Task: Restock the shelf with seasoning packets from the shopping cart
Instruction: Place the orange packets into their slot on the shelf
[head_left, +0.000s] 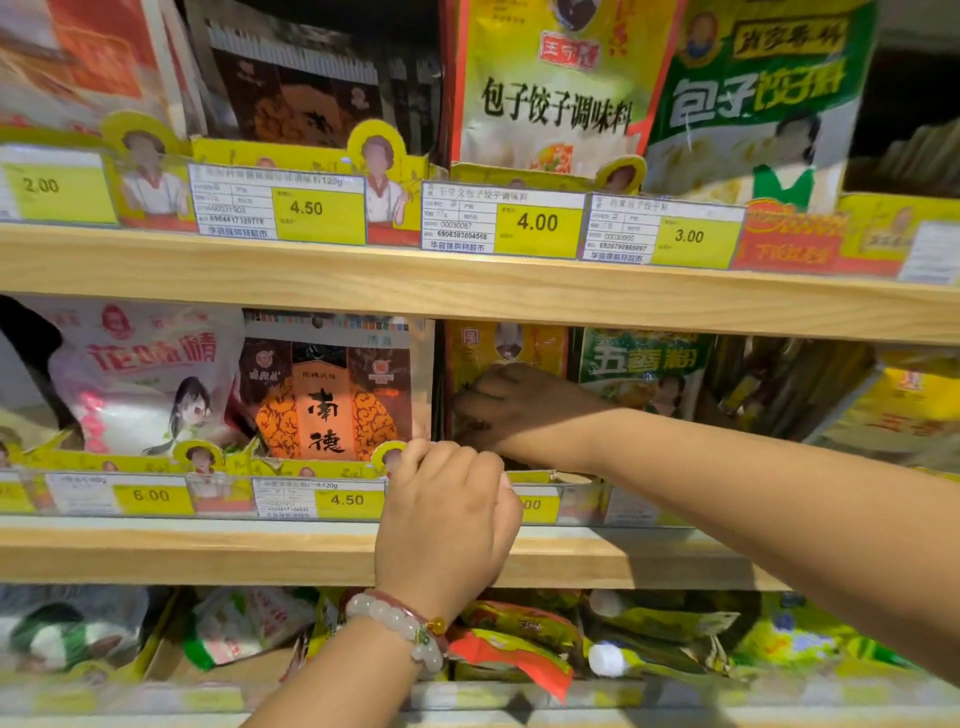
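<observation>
Two hands working at middle shelf (311, 551): right hand (511, 410) reaching in, fingers pressing against yellow seasoning packets (511, 343), grip unclear; left hand (449, 512) curling over front rail (582, 501).

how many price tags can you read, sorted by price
2.00 tag: 1
3.00 tag: 1
4.00 tag: 1
4.50 tags: 2
6.00 tag: 1
Total: 6
A seventh tag is partly hidden by the left hand, so it is not counted.
</observation>
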